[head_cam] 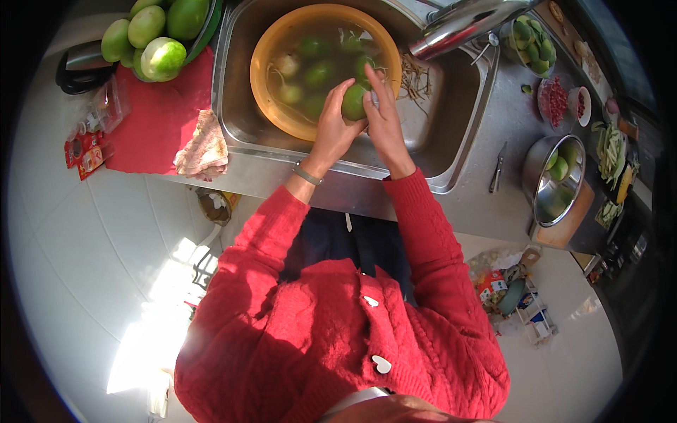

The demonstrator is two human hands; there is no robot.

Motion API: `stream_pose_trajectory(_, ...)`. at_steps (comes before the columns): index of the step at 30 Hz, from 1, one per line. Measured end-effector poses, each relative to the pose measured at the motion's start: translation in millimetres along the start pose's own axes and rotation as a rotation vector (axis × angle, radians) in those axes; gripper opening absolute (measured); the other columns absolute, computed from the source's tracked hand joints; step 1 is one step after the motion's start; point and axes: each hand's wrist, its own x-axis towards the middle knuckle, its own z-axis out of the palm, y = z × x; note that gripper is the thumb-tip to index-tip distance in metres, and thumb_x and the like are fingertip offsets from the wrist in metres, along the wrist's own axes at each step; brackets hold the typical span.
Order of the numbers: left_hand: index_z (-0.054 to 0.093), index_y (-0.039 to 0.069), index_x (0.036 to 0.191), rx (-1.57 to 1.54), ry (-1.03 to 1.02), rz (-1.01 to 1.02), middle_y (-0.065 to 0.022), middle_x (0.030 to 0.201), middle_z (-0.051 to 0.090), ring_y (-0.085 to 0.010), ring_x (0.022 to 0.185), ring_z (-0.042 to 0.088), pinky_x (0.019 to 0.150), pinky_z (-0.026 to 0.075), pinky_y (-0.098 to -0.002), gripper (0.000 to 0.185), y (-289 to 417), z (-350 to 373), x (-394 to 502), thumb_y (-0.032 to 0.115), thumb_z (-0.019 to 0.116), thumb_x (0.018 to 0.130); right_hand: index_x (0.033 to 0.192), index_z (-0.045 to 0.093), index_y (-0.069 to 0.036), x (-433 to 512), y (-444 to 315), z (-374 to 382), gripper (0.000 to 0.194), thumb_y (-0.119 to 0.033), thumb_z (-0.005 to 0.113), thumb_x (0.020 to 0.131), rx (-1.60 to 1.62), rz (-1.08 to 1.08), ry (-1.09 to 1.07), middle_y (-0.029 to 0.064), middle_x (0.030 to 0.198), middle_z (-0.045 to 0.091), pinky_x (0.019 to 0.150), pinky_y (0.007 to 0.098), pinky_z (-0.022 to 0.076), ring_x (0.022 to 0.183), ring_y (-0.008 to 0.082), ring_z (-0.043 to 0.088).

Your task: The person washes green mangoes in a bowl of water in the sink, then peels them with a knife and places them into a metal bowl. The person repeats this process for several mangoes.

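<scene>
Over the near right part of an orange basin point(257, 90), a round green fruit point(353, 102) is held between both hands. My left hand point(334, 113) grips it from the left and below. My right hand point(382, 106) lies along its right side with the fingers extended; whether the palm presses on it is hard to see. The basin stands in a steel sink point(460, 100) and holds cloudy water with several green fruits point(319, 73) and a pale bulb-like vegetable point(287, 64) with roots.
Brown root scraps point(415, 79) lie right of the basin, below the faucet point(455, 31). A knife point(497, 168) and a steel bowl point(574, 182) of green fruit stand on the right counter. At left are a bowl of large green fruits point(147, 26), a red mat point(153, 127) and a cloth point(203, 148).
</scene>
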Motion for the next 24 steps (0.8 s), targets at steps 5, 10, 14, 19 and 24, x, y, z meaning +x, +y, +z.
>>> stream_pose_trajectory(5, 0.045, 0.004, 0.138, 0.121, -0.027, 0.187, -0.0158, 0.14, 0.046, -0.0344, 0.13, 0.045, 0.108, 0.039, -0.04, 0.07, 1, 0, -5, 0.003, 0.076, 0.076, 0.134, 0.055, -0.007, 8, 12, 1, 0.035, -0.011, 0.043, 0.102, 0.233, 0.239, 0.037, 0.0156, 0.107, 0.066, 0.087, 0.0323, 0.0493, 0.096, 0.0195, 0.063)
stream_pose_trajectory(10, 0.041, 0.001, 0.14, -0.124, -0.064, 0.129, -0.0143, 0.141, 0.045, -0.0294, 0.131, 0.044, 0.11, 0.039, -0.04, 0.068, 10, 2, -2, 0.004, 0.074, 0.081, 0.137, 0.051, -0.005, 23, 5, -6, 0.035, -0.011, 0.038, 0.104, 0.561, 0.323, 0.03, 0.0119, 0.099, 0.068, 0.084, 0.0269, 0.0503, 0.092, 0.0145, 0.062)
stream_pose_trajectory(14, 0.035, 0.0, 0.144, -0.746, -0.216, -0.35, -0.011, 0.137, 0.047, -0.0189, 0.125, 0.049, 0.103, 0.046, -0.0331, 0.072, 12, -9, 2, 0.005, 0.074, 0.083, 0.145, 0.042, -0.009, 25, -7, -18, 0.041, -0.018, 0.038, 0.106, 0.536, 0.203, -0.123, 0.0145, 0.117, 0.064, 0.089, 0.0284, 0.0498, 0.104, 0.0158, 0.061)
stream_pose_trajectory(19, 0.031, 0.0, 0.142, -0.535, -0.239, -0.441, -0.014, 0.13, 0.053, -0.0222, 0.115, 0.058, 0.091, 0.052, -0.0328, 0.079, -1, -12, 9, 0.009, 0.079, 0.079, 0.145, 0.046, -0.012, 9, -11, -15, 0.042, -0.027, 0.04, 0.106, 0.39, 0.124, -0.053, 0.0206, 0.15, 0.038, 0.107, 0.0365, 0.0371, 0.136, 0.0272, 0.039)
stream_pose_trajectory(24, 0.037, -0.001, 0.135, 0.126, -0.09, -0.127, -0.0194, 0.125, 0.052, -0.033, 0.114, 0.056, 0.093, 0.048, -0.0386, 0.072, -9, 5, 3, 0.01, 0.078, 0.076, 0.13, 0.062, -0.023, -12, 2, 12, 0.033, -0.031, 0.045, 0.103, -0.162, 0.025, -0.089, 0.0337, 0.147, 0.033, 0.11, 0.0429, 0.0334, 0.138, 0.0453, 0.033)
